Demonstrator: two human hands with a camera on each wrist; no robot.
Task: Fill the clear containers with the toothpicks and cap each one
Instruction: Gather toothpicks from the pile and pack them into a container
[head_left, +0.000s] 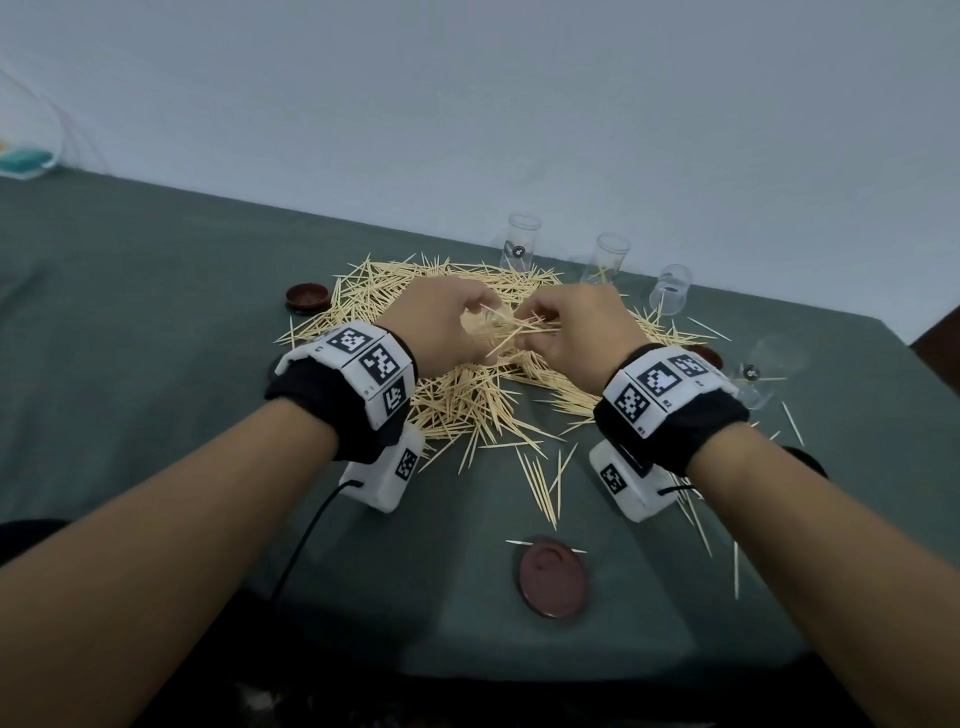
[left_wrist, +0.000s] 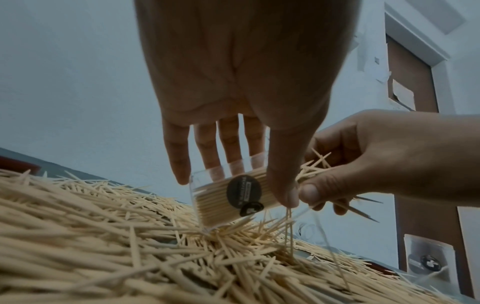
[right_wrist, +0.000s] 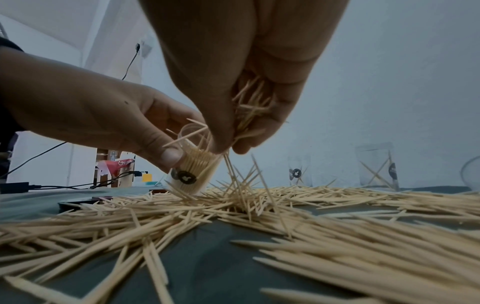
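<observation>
A big pile of toothpicks (head_left: 467, 400) lies on the green table cloth (head_left: 156, 322). My left hand (head_left: 475, 314) grips a clear container (left_wrist: 221, 197), tilted over the pile with its base touching the picks; it is packed with toothpicks and carries a dark round label. My right hand (head_left: 535, 332) pinches a loose bunch of toothpicks (right_wrist: 252, 107) at the container's (right_wrist: 197, 170) open mouth. A few picks stick out of the rim or drop beside it. In the head view my left hand hides most of the container.
Three clear containers stand at the back right (head_left: 521, 244) (head_left: 608, 260) (head_left: 671, 288), one with a few picks in it. Another clear one (head_left: 763, 374) lies at the right. Brown caps lie at the left (head_left: 307, 297) and near front (head_left: 553, 577). Stray picks litter the right side.
</observation>
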